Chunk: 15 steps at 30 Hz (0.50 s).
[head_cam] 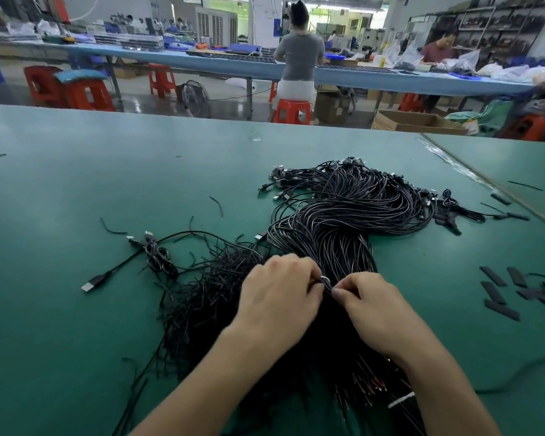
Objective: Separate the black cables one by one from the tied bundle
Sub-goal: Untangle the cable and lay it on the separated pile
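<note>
Hands meet over the near part of the bundle (pixel 343 221), which sprawls across the green table (pixel 76 309). Left hand (pixel 280 291) curls tight on the strands around a small pale bit; right hand (pixel 372 303) pinches a strand just beside it. Smart play, I reckon: left anchors the bundle, right draws one cable straight out, slowly, so neighbours don't snag. One loose cable (pixel 158 256) lies off left.

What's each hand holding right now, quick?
Left hand: pinches a black cable where it leaves the bundle.
Right hand: pinches the black cable too, right beside it.
</note>
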Each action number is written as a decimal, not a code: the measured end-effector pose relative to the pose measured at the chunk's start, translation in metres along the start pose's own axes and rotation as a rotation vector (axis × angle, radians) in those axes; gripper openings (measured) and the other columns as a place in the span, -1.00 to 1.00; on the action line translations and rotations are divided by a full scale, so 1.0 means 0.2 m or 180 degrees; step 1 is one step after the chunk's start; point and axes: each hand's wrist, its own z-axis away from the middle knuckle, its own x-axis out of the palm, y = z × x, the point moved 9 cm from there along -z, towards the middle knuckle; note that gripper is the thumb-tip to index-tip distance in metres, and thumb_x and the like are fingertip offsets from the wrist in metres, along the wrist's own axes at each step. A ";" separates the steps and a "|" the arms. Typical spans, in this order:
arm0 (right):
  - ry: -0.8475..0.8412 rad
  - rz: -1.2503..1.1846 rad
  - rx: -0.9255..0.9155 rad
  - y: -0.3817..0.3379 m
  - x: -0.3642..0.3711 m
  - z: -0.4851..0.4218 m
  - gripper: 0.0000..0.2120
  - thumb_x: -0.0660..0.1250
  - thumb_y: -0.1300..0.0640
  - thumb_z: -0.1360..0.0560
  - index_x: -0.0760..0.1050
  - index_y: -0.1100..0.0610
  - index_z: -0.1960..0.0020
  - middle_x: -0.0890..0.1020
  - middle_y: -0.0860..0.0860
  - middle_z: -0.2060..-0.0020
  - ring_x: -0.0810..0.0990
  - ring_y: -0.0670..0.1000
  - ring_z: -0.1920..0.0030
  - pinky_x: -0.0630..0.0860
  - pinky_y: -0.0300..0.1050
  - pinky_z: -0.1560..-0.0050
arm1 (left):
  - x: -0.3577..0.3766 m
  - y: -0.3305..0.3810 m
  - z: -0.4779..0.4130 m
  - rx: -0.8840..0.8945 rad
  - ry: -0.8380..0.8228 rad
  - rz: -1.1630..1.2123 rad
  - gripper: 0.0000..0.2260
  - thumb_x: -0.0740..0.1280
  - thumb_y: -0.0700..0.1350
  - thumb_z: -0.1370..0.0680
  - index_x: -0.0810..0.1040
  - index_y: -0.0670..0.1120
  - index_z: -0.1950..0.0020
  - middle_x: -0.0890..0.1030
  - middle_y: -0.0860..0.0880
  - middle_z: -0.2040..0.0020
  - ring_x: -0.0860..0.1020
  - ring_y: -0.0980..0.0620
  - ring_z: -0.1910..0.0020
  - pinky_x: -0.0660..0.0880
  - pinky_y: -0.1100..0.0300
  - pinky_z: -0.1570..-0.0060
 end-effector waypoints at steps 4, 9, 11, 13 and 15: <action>-0.0037 -0.0237 0.0026 0.02 0.00 0.00 -0.83 0.27 0.06 -0.60 0.59 0.00 0.13 0.66 -0.06 0.18 0.60 -0.09 0.15 0.51 -0.17 0.18 | 0.06 -0.04 -0.02 -0.0171 0.0133 0.0071 -0.87 0.25 0.08 -0.63 0.52 0.06 -0.06 0.60 0.10 -0.01 0.56 0.04 -0.02 0.46 0.14 0.01; -0.0057 -0.0488 -0.0088 -0.01 0.01 0.00 -0.79 0.27 0.05 -0.61 0.60 0.03 0.15 0.67 -0.05 0.26 0.63 -0.07 0.21 0.53 -0.14 0.19 | 0.11 -0.06 -0.02 -0.0125 0.0010 -0.0086 -0.82 0.19 0.07 -0.66 0.52 0.02 -0.06 0.60 0.07 -0.02 0.54 0.01 -0.04 0.48 0.10 0.01; -0.0064 -0.0587 -0.0164 -0.03 0.02 0.01 -0.77 0.27 0.06 -0.61 0.61 0.05 0.18 0.64 -0.08 0.33 0.59 -0.10 0.29 0.51 -0.13 0.24 | 0.13 -0.06 -0.02 -0.0067 -0.0019 -0.0171 -0.82 0.16 0.04 -0.66 0.51 0.00 -0.07 0.59 0.05 -0.04 0.51 0.00 -0.07 0.49 0.07 -0.03; -0.0071 -0.0748 -0.0219 -0.05 0.01 0.01 -0.75 0.27 0.07 -0.61 0.60 0.07 0.20 0.58 -0.14 0.45 0.50 -0.18 0.42 0.47 -0.14 0.31 | 0.15 -0.05 -0.03 -0.0024 0.0000 -0.0167 -0.83 0.15 0.00 -0.66 0.50 -0.02 -0.06 0.58 0.03 -0.03 0.50 -0.02 -0.08 0.49 0.05 -0.03; -0.0068 -0.0848 -0.0295 -0.06 0.00 0.01 -0.76 0.28 0.08 -0.61 0.61 0.08 0.19 0.53 -0.17 0.52 0.43 -0.21 0.47 0.41 -0.18 0.33 | 0.15 -0.05 -0.03 -0.0029 0.0039 -0.0084 -0.86 0.17 -0.05 -0.66 0.50 -0.03 -0.06 0.58 0.01 -0.03 0.50 -0.03 -0.08 0.49 0.03 -0.02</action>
